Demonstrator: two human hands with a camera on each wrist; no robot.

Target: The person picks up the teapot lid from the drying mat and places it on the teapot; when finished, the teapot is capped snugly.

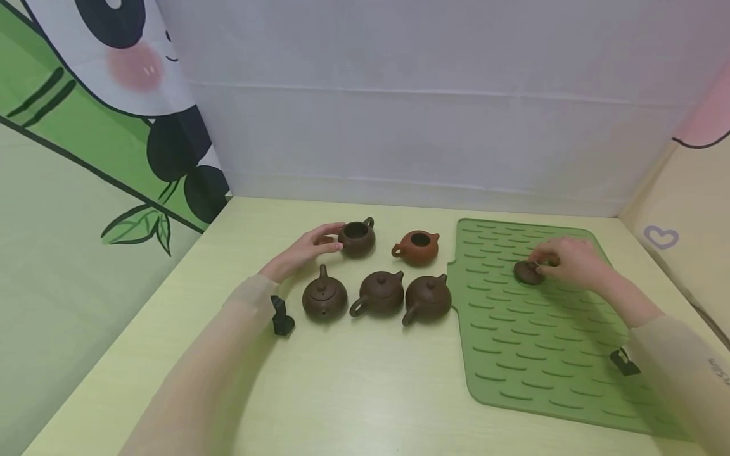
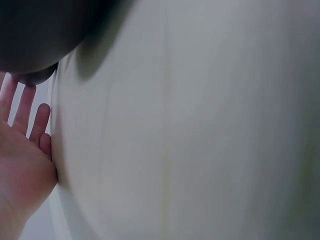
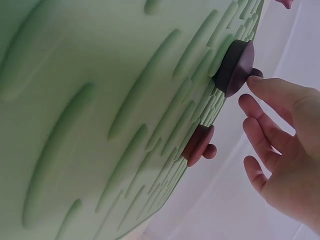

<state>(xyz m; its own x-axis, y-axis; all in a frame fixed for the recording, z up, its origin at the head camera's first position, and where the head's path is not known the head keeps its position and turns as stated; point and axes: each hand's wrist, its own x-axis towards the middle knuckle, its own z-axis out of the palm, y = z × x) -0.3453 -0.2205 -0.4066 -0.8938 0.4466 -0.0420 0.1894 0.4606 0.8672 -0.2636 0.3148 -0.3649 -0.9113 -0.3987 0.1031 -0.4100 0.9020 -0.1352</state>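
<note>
My left hand [image 1: 310, 246] is at a lidless dark brown teapot [image 1: 357, 240], thumb at its near side and fingers toward its far side, holding its left part. The left wrist view shows this hand [image 2: 25, 150] low beside the dark round pot [image 2: 40, 35], fingertips at its surface. With my right hand [image 1: 570, 261] I pinch the knob of a dark brown teapot lid [image 1: 527, 272] close over the green mat [image 1: 513, 329]. In the right wrist view a smaller red-brown lid [image 3: 199, 145] sits on the mat beyond the dark lid [image 3: 236, 69]; my hand hides it in the head view.
An open red-brown teapot [image 1: 417, 248] stands right of the held pot. Nearer me is a row of lidded dark teapots: one on the left [image 1: 324, 297], a middle one [image 1: 381, 293] and a right one [image 1: 428, 297] next to the mat. A pale cloth wall [image 1: 422, 145] closes the back.
</note>
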